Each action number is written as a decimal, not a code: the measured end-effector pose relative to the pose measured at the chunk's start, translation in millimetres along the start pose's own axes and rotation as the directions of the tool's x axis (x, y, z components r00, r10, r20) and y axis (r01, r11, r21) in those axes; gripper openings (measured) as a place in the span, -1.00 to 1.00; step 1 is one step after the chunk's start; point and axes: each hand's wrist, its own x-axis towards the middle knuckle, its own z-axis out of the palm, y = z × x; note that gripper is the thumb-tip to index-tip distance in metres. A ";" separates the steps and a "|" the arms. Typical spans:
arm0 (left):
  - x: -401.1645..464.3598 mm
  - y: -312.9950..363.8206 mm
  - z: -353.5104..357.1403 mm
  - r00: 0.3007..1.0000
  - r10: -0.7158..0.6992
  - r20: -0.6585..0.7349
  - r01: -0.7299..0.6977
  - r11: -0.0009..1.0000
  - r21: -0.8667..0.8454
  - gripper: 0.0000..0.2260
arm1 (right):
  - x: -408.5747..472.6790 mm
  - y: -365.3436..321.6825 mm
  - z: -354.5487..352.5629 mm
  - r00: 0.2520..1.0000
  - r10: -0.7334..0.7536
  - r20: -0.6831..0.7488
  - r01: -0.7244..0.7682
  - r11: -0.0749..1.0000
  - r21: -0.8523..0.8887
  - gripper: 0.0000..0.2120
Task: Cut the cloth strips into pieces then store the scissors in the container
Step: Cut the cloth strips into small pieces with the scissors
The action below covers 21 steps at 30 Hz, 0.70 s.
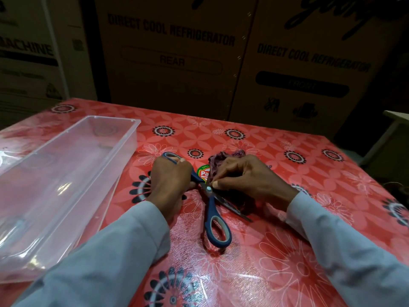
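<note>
We see a red flower-patterned tabletop [276, 251] with tall cardboard boxes [177, 52] standing behind it at twelve o'clock, printed "DIRECT COOL REFRIGERATOR". A clear plastic container [66, 173] lies at nine o'clock of the hands, its long axis running from seven o'clock toward one o'clock, just beside the left sleeve [110, 251]. A round green and red sticker [202, 173] shows between the two hands, partly covered by the scissors.

The blue-handled scissors [211, 209] lie wide open at the middle of the tabletop, crossed at a pale pivot screw. One handle loop points toward six o'clock and lies free on the tabletop; the other reaches toward eleven o'clock. The dark blade we can see points toward four o'clock, passing under the right wrist. The other blade is hidden by cloth and fingers.

The left hand [170, 180] has its grip curled round the far handle loop. The right hand [245, 176] pinches the purple cloth [218, 160] between thumb and fingertips right at the pivot. The cloth is bunched at twelve o'clock of that hand, mostly covered by it. The right sleeve [343, 240] rests on the tabletop.
</note>
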 end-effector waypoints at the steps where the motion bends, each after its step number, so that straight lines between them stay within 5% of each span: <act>1: 0.4 -0.1 0.0 1.000 -0.001 0.000 0.001 1.000 0.005 -0.93 | -1.0 -0.6 0.3 1.000 -0.004 0.008 0.004 1.000 0.003 -0.96; 15: -6.2 5.5 0.5 0.999 -0.025 0.021 0.026 0.999 -0.021 -0.90 | 51.2 8.1 -7.3 0.986 0.073 -0.148 -0.088 0.991 -0.101 -0.96; 21: -5.9 5.0 -0.5 0.999 -0.032 0.031 0.033 0.999 -0.025 -0.92 | 32.2 10.3 -12.1 0.982 0.106 -0.154 -0.099 0.993 0.058 -0.94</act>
